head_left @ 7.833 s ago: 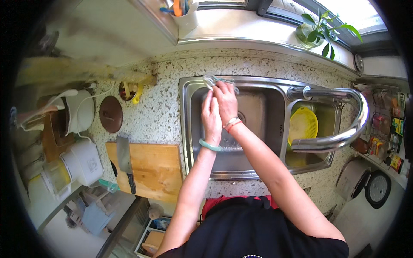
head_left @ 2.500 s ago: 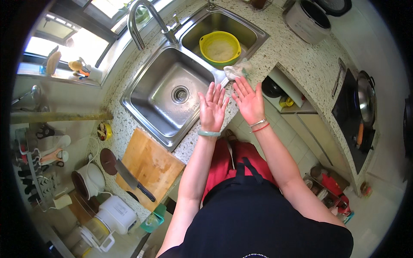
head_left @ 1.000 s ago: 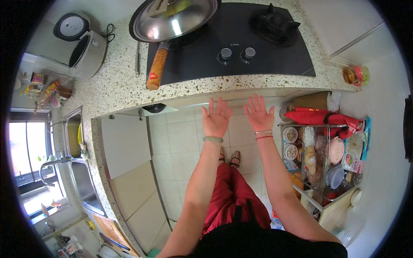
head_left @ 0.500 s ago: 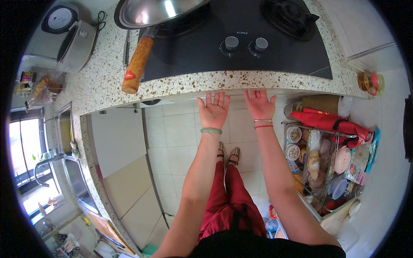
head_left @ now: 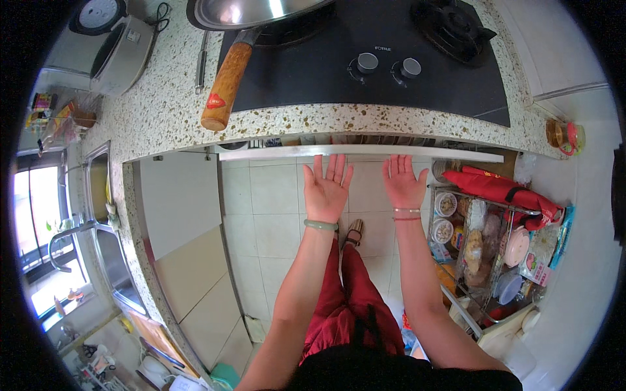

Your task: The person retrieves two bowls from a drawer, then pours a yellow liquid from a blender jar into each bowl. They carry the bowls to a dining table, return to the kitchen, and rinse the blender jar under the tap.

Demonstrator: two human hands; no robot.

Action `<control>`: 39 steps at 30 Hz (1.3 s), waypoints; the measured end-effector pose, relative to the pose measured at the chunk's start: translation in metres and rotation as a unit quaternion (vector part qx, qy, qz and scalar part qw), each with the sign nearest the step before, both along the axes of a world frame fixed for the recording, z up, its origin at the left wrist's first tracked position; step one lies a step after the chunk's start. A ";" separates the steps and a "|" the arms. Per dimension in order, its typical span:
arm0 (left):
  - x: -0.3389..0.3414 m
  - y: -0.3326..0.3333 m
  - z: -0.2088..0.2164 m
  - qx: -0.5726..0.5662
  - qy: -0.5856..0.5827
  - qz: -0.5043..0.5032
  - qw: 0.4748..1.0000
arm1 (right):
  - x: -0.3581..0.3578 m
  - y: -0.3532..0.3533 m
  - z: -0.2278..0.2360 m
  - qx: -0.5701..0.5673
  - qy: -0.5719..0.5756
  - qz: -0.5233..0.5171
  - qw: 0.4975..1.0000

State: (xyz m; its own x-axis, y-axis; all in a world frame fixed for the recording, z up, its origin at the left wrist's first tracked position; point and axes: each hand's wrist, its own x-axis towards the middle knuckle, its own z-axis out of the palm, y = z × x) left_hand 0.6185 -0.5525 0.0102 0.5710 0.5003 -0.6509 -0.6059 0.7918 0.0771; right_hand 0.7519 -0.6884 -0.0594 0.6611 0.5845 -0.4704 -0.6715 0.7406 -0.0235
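Observation:
A drawer (head_left: 261, 153) below the cooktop stands partly pulled out, its pale front edge running across in front of me. My left hand (head_left: 327, 186), with a green bangle (head_left: 321, 225) at the wrist, is palm up with fingers stretched out; its fingertips meet the drawer's front edge. To its right my right hand (head_left: 405, 184) is held the same way, palm up and fingers straight, with its tips at that edge. Neither hand holds anything. Through the narrow gap behind the drawer front, several contents show, too small to name.
Above the drawer are a speckled countertop (head_left: 365, 117) and a black gas cooktop (head_left: 300, 81). A wok's wooden handle (head_left: 228, 85) juts over the counter. On the right stands a wire rack (head_left: 479, 280) with jars and bags. Grey-white cabinets (head_left: 179, 202) line the left.
The drawer has come out from under the counter toward me, opening a gap behind its front. Both hands have moved back toward me with it. The view has shifted slightly.

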 end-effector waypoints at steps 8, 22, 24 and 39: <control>-0.061 -0.034 0.010 0.024 0.020 -0.074 0.997 | -0.049 -0.059 0.067 -0.273 -0.026 0.082 0.958; -0.100 -0.059 0.022 0.041 0.095 -0.170 0.980 | -0.072 -0.102 0.087 -0.402 -0.071 0.235 0.882; -0.105 -0.060 0.025 0.025 0.103 -0.203 0.973 | -0.069 -0.097 0.097 -0.447 -0.111 0.315 0.830; -0.080 0.004 0.051 0.085 0.092 -0.131 0.983 | -0.043 0.076 -0.010 -0.664 -0.536 0.415 0.315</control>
State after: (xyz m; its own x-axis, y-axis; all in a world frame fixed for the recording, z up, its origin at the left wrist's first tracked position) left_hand 0.5384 -0.5490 0.0613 0.5755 0.4615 -0.6751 -0.3453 0.8855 0.3110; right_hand 0.7090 -0.6127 -0.0690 0.7356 0.5235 -0.4300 0.3008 -0.8211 -0.4850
